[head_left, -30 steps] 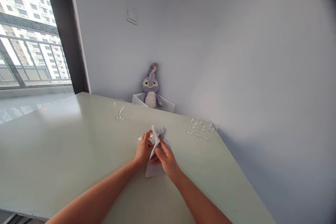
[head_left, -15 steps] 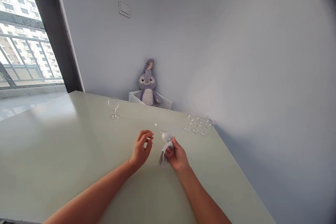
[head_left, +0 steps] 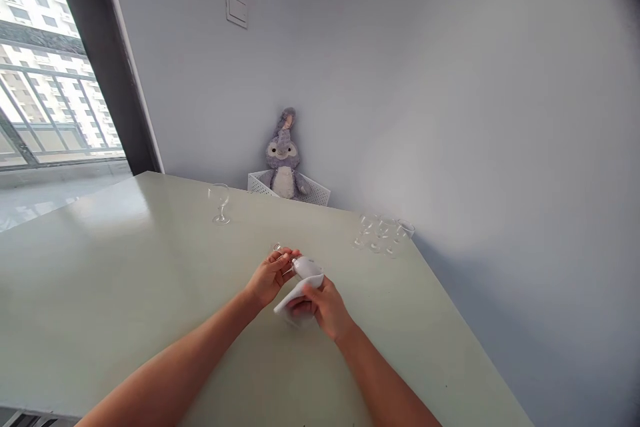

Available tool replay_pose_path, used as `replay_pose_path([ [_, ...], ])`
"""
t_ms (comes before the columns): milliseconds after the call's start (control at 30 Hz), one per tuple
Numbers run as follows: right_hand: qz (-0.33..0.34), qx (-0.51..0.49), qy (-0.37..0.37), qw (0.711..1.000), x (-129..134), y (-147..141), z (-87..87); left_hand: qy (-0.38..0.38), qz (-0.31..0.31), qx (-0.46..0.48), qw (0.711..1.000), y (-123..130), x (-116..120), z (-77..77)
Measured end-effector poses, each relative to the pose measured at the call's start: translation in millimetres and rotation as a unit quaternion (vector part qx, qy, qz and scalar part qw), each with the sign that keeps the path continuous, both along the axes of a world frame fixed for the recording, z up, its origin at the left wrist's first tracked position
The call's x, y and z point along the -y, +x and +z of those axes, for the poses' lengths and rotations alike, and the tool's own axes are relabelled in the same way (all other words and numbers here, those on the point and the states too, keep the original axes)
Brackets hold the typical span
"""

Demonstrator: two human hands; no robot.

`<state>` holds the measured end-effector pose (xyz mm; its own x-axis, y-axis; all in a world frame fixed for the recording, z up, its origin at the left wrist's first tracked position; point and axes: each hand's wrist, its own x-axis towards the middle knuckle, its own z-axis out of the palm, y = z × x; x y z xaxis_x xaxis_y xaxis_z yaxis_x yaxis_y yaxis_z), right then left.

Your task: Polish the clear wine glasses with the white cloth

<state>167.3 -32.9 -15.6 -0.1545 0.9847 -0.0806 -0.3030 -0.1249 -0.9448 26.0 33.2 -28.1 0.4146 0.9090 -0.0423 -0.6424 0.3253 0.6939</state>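
Over the table's middle, a stemmed wine glass (head_left: pixel 306 267) lies tilted, its foot pointing up and left. My left hand (head_left: pixel 270 277) is closed, with the fingers round the glass's stem near the foot. White cloth (head_left: pixel 295 294) fills the bowl and hangs out of its mouth. My right hand (head_left: pixel 326 305) is closed on this cloth at the bowl's rim, where part of its fingers is hidden. The lower end of the cloth is blurred.
One clear stemmed glass (head_left: pixel 220 205) stands upright at the far left. Several more glasses (head_left: pixel 383 233) stand grouped near the right edge of the pale table (head_left: pixel 125 293). Behind the far edge, a plush rabbit (head_left: pixel 283 160) sits in a white perforated basket (head_left: pixel 316 195) against the wall.
My left hand, open and apart before, has moved in and closed on the wine glass's stem. The glass, cloth and right hand have shifted slightly left.
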Motion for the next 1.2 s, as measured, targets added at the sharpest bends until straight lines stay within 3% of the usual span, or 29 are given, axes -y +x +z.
replay_pose_path([
  [33,-0.012,0.09,0.06,0.994,1,0,-1.0,-0.026,0.0,-0.016,1.0,0,0,-1.6],
  [100,-0.06,0.244,0.168,0.953,1,-1,-3.2,-0.076,-0.006,-0.068,0.995,-1,0,-2.7],
  [167,-0.077,0.3,0.208,0.928,0,0,-4.0,-0.085,-0.006,-0.116,0.99,-2,2,0.7],
  [233,-0.058,0.234,0.155,0.958,-1,0,-2.4,-0.034,0.001,-0.12,0.992,-2,6,8.9],
  [300,-0.033,0.082,0.055,0.995,-2,1,0.8,0.043,-0.002,-0.098,0.994,-3,10,19.0],
  [400,-0.014,-0.112,-0.048,0.992,-3,0,3.3,0.113,-0.016,-0.093,0.989,-3,13,27.7],
  [500,-0.006,-0.079,-0.04,0.996,-1,-3,-0.3,0.084,-0.014,-0.092,0.992,-2,14,23.4],
  [600,-0.046,0.099,0.077,0.991,2,-5,-5.2,0.004,-0.04,-0.094,0.995,-2,14,16.9],
  [667,-0.073,0.156,0.135,0.976,3,-5,-5.8,-0.001,-0.068,-0.116,0.991,-3,15,18.0],
  [733,-0.063,0.111,0.114,0.985,1,-2,-3.7,0.044,-0.079,-0.129,0.987,-5,16,23.7],
  [800,-0.023,-0.009,0.036,0.999,-2,0,-0.6,0.103,-0.065,-0.123,0.985,-7,16,30.1],
  [867,0.009,-0.135,-0.036,0.99,-5,2,1.3,0.144,-0.033,-0.107,0.983,-7,15,32.9],
  [933,0.016,-0.189,-0.065,0.98,-6,1,0.6,0.152,-0.019,-0.101,0.983,-7,13,30.6],
  [1000,-0.001,-0.139,-0.05,0.989,-5,-2,-2.1,0.129,-0.019,-0.1,0.986,-5,12,25.1],
  [1067,-0.028,0.001,0.022,0.999,-3,-4,-5.5,0.088,-0.024,-0.093,0.992,-2,12,19.9],
  [1100,-0.046,0.089,0.08,0.992,-2,-3,-7.0,0.071,-0.024,-0.089,0.993,-1,12,18.1],
  [1200,-0.087,0.296,0.234,0.922,-2,1,-8.5,0.056,-0.028,-0.093,0.994,3,15,17.2],
])
